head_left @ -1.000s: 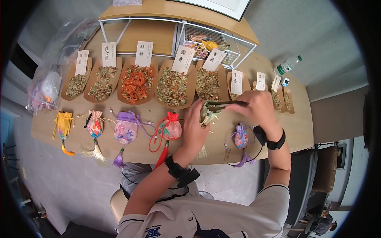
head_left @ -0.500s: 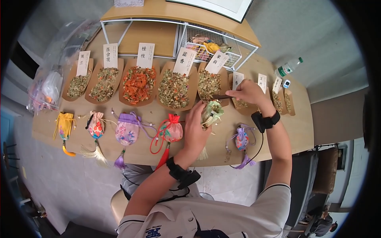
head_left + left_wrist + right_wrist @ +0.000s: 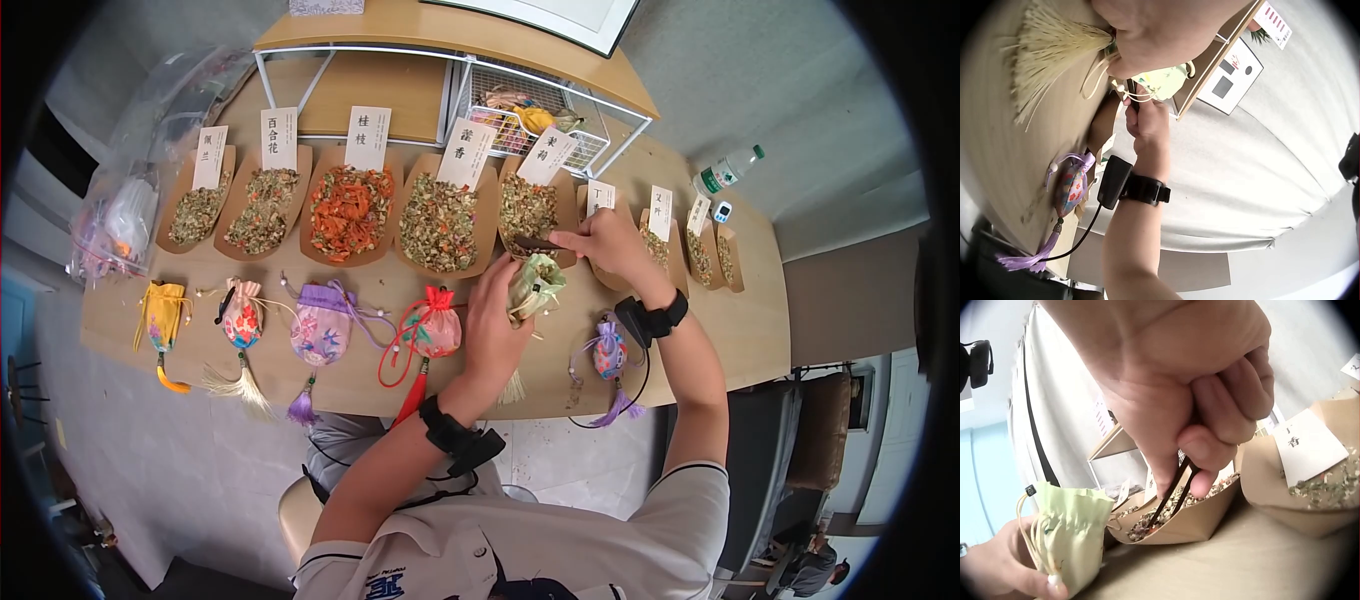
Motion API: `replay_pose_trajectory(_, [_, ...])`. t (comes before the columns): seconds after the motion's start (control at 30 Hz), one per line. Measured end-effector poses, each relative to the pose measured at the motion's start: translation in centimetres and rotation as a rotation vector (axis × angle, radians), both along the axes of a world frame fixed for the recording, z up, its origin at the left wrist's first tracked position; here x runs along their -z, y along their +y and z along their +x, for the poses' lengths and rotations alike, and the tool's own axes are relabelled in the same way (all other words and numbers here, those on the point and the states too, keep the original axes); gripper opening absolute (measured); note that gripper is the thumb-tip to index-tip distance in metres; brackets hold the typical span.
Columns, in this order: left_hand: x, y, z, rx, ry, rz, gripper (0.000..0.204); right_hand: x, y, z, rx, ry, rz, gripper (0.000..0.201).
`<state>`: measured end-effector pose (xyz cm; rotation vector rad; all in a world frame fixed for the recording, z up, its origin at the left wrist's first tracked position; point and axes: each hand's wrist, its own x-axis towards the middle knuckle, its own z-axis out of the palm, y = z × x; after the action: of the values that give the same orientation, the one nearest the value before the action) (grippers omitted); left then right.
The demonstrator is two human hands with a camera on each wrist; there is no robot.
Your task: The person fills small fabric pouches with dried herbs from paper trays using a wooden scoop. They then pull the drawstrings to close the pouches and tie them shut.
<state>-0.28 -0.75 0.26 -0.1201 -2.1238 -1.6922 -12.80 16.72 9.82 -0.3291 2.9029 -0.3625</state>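
Note:
My left hand grips a pale green drawstring pouch, its mouth upward and some dried bits at the opening. In the right wrist view, the pouch stands beside a paper tray of dried herbs. My right hand pinches dark tweezers, whose tips reach into the herbs in that tray, just beyond the pouch. The right wrist view shows the two tweezer arms slightly apart, with tips among the herbs; whether they hold any, I cannot tell. A cream tassel hangs by the left hand.
Labelled trays of herbs, one with orange pieces, line the table. Tasselled pouches, including a red one and a small purple one, lie along the near side. A shelf, wire basket and bottle stand behind.
The tweezers have moved from the pouch's mouth to the herb tray behind it, and my right hand has shifted slightly left since half a second ago. My left hand still holds the pouch.

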Motion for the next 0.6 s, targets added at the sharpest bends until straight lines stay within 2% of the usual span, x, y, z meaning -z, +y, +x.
replay_pose_trajectory(0.23, [-0.1, 0.0, 0.0, 0.002, -0.002, 0.004, 0.071, 0.4, 0.4, 1.1, 0.043, 0.140, -0.025, 0.058])
replay_pose_trajectory(0.4, [-0.3, 0.0, 0.0, -0.004, 0.005, 0.013, 0.071, -0.3, 1.0, 1.3, -0.004, 0.294, -0.058, 0.055])
replay_pose_trajectory(0.6, [-0.3, 0.0, 0.0, -0.006, 0.003, 0.024, 0.071, -3.8, 1.2, 3.5, -0.011, 0.305, -0.094, 0.051])
